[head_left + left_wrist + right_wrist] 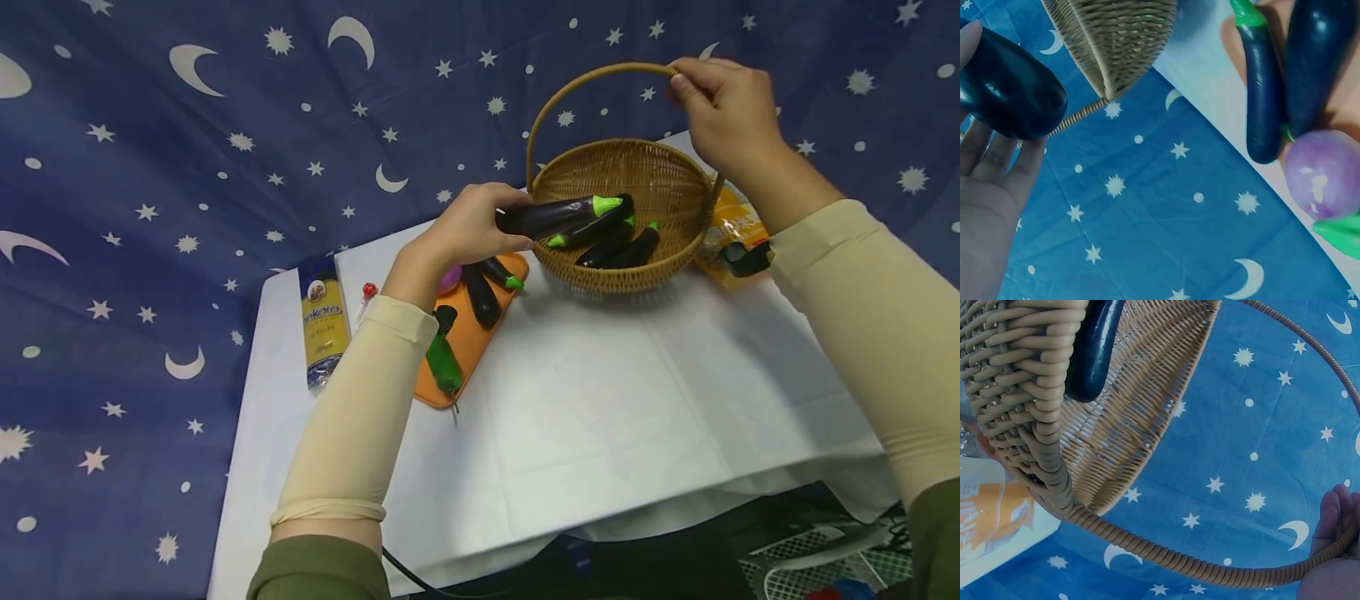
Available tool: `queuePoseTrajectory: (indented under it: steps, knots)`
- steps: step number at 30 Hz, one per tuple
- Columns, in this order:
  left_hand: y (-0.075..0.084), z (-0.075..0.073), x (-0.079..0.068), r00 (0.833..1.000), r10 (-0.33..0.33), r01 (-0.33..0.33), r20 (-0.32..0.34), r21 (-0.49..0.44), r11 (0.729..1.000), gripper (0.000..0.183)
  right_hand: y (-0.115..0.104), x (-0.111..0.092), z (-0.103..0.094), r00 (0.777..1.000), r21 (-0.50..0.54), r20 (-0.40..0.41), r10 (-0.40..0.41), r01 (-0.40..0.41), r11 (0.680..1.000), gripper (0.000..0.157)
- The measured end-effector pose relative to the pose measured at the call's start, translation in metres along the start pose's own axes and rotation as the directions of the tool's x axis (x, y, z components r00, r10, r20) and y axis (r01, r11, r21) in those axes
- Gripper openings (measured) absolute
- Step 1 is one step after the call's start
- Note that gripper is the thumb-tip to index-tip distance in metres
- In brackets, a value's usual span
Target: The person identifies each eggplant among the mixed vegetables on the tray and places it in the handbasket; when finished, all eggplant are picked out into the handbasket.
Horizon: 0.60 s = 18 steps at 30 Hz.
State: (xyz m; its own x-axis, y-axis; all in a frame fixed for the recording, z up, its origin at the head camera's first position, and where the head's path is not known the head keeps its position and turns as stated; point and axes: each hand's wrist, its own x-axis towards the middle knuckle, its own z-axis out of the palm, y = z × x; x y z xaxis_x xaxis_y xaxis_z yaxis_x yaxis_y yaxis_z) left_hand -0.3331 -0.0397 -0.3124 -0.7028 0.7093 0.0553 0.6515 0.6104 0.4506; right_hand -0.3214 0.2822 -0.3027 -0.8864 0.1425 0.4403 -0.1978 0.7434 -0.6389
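My left hand [480, 218] grips a large dark eggplant [551, 218] at the left rim of a wicker basket [622, 275], its green stem end pointing into the basket. Inside the basket lie several smaller eggplants [637, 248]. With my right hand [731, 104] I hold the basket's arched handle [600, 73] near its upper right, and the basket tilts toward me. In the left wrist view the held eggplant [1013, 84] shows its rounded bottom end above my fingers. The right wrist view has one eggplant [1094, 353] behind the woven rim.
An orange tray [480, 337] bears two eggplants [482, 296], a purple round thing [450, 280] and a green pepper [444, 364]. A yellow and blue pasta packet [326, 321] lies at the left, near a red-topped lollipop [369, 290]. Behind the basket's right side sits an orange bag [735, 221].
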Motion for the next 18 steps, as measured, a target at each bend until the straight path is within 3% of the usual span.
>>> queuePoseTrajectory:
  steps: [18]
  knots:
    - [0.029, 0.016, 0.047, 0.997, 0.005, -0.008, 0.074, 0.038, 0.999, 0.053, -0.002, -0.002, -0.003, 1.0, -0.023, 0.013, -0.028, 0.028, 0.999, 0.047]
